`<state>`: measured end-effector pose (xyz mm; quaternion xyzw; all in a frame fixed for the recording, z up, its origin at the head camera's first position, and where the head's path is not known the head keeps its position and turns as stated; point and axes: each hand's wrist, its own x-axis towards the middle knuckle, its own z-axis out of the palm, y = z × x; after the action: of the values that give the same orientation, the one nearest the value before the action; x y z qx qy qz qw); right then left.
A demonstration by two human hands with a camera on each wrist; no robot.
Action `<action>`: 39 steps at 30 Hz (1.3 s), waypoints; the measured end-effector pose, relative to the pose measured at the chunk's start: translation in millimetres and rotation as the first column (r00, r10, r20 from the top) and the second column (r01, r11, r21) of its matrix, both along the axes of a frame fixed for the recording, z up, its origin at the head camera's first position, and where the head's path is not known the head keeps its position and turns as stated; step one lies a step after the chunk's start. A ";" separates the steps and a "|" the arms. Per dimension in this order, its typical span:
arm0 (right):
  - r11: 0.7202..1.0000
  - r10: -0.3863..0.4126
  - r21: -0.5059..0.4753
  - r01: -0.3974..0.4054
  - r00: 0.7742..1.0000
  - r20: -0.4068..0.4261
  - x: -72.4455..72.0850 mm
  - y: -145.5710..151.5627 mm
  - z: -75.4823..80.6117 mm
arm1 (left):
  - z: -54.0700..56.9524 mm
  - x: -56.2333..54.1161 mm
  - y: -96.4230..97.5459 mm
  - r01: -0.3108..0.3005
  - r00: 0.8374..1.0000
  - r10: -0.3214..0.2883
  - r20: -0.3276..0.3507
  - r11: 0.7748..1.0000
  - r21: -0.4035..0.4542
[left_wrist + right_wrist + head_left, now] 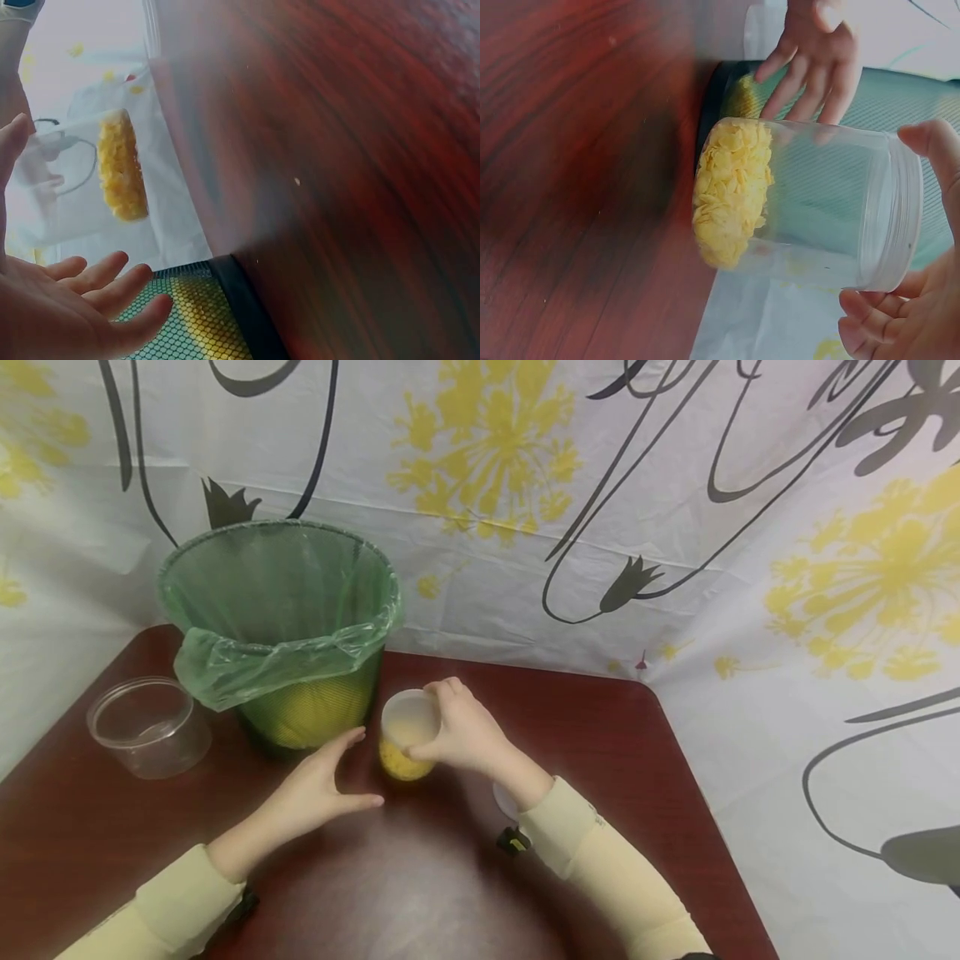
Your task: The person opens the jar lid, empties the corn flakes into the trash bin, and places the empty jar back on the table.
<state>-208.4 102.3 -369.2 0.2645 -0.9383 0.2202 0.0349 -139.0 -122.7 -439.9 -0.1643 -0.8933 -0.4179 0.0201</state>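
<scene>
To the far left of the left hand, a clear, thin-walled round tub (161, 756) stands on the dark red tabletop (600, 735). Between that tub and the right hand, beyond the left hand's fingers, stands a mesh bin (322, 710) with a green plastic liner (225, 668) folded over its rim.

The left hand (311, 785) is spread, thumb well away from the fingers, palm turned toward the right hand. It holds nothing and is apart from the jar.

Just beyond the left hand's fingertips, within the grip of the right hand, is a clear round jar (397, 737), roughly upright. Yellow flakes (397, 762) fill its lower part, and its mouth looks uncovered. It seems to hang slightly above the tabletop.

The right hand (468, 731) pinches this jar near the rim, thumb on one side and fingers on the other. The jar is probably light, with most of its weight low in the flakes. Its wall looks like stiff, smooth plastic that could slip under dry fingers; the flakes look crisp and easily spilled or crushed. The ridged rim offers a good hold, and a second palm around the lower wall would steady it.

Partly hidden beneath the right wrist is a whitish disc (506, 802).
</scene>
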 end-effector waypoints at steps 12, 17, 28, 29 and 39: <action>0.999 0.039 -0.013 -0.039 0.999 0.023 23.4 4.9 0.4 | -5.2 0.2 12.6 0.049 0.998 -0.048 -0.038 0.999 0.010; 0.998 0.054 -0.016 -0.054 0.999 0.005 31.5 6.0 -1.0 | -9.0 0.1 19.0 0.089 0.994 -0.087 -0.060 0.996 0.033; 0.994 0.110 -0.025 -0.110 0.994 0.005 49.5 7.5 -2.5 | -14.1 -0.7 28.7 0.133 0.991 -0.127 -0.043 0.977 0.168; 0.993 0.114 -0.023 -0.114 0.993 0.004 50.6 8.0 -2.5 | -14.4 -0.6 29.3 0.136 0.991 -0.132 -0.035 0.975 0.174; 0.990 0.138 0.006 -0.138 0.990 0.018 60.4 15.0 -7.3 | -22.8 -1.8 33.1 0.205 0.977 -0.211 0.017 0.961 0.184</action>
<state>-148.0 117.3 -376.5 0.3270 -0.9187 0.2211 0.0101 -140.8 -89.6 -462.7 -0.2472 -0.8295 -0.5002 -0.0252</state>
